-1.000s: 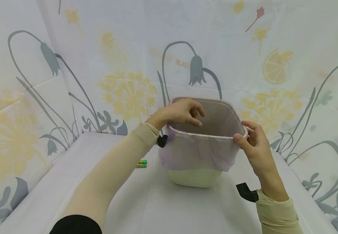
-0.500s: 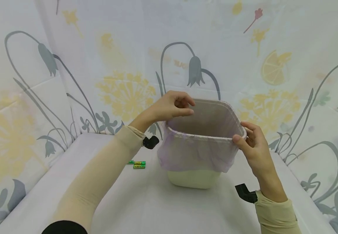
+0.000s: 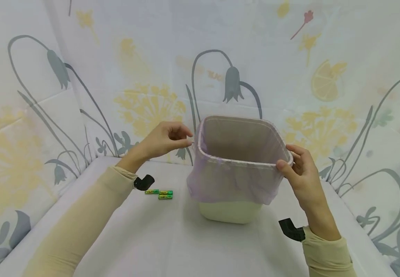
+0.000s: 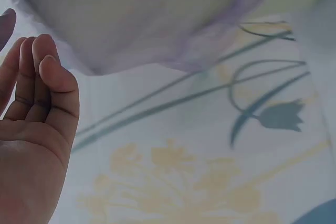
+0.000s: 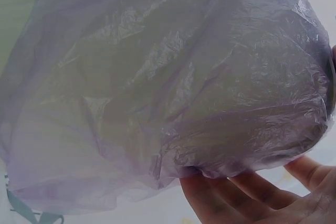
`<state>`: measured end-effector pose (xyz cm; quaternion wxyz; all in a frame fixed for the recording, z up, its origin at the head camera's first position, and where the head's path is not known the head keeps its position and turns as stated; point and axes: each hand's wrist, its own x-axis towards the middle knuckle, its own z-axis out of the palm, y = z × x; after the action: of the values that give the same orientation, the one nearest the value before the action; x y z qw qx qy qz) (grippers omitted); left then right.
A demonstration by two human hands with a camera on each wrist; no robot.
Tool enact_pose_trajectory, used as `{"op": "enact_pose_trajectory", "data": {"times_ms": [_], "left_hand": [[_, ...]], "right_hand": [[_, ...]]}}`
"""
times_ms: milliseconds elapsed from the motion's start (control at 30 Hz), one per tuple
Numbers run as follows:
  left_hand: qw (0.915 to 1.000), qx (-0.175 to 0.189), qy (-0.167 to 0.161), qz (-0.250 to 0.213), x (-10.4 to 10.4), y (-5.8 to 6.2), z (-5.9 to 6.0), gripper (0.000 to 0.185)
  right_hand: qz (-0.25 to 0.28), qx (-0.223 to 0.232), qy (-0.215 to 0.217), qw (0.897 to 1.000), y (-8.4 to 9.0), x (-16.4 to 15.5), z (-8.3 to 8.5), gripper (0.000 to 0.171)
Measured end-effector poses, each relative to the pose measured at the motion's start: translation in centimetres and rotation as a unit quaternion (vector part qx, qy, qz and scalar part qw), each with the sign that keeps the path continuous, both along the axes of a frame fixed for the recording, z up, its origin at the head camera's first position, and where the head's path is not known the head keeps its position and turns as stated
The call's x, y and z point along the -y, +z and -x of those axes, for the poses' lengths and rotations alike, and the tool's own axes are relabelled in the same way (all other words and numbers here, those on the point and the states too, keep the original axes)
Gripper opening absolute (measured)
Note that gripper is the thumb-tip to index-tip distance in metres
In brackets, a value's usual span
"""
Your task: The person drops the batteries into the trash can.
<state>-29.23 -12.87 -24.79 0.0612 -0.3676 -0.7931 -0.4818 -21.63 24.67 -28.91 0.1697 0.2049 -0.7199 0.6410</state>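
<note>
Gripping bag point(image 3: 232, 181) edge at bin point(image 3: 230, 211) rim, mid-bench: right hand point(image 3: 298, 173) pinching plastic; left hand point(image 3: 165, 139) loosely curled, empty, at left corner. Risk: uneven pull slips liner off rim, or tips light bin.

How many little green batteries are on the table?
3, as far as can be told. The green batteries lie together on the table, left of the bin: two end to end, one just in front. They are small, so another may be hidden.
</note>
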Motion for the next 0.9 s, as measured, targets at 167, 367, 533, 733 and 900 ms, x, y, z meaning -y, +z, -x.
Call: {"op": "enact_pose_trajectory", "data": {"times_ms": [167,367,533,733,900], "left_hand": [[0.9984,0.047,-0.005,0.031,1.3,-3.0,-0.3,0.020],[0.9912,0.096,0.017,0.089,2.6,-6.1,-0.9,0.025],[0.9850,0.114,0.025,0.127,3.4,-9.0,-1.1,0.026],[0.9793,0.121,0.030,0.159,4.1,-12.3,-1.1,0.024],[0.9738,0.111,0.050,0.192,4.4,-14.1,-0.8,0.024]], "right_hand": [[-0.003,-0.001,0.000,1.000,-0.1,0.0,-0.1,0.048],[-0.005,-0.003,0.001,1.000,-0.1,-0.1,0.1,0.049],[-0.006,-0.004,-0.002,1.000,0.0,0.0,0.1,0.049],[0.002,-0.002,0.001,1.000,0.0,0.1,0.1,0.047],[0.000,-0.002,0.000,1.000,-0.1,-0.1,0.0,0.048]]}}
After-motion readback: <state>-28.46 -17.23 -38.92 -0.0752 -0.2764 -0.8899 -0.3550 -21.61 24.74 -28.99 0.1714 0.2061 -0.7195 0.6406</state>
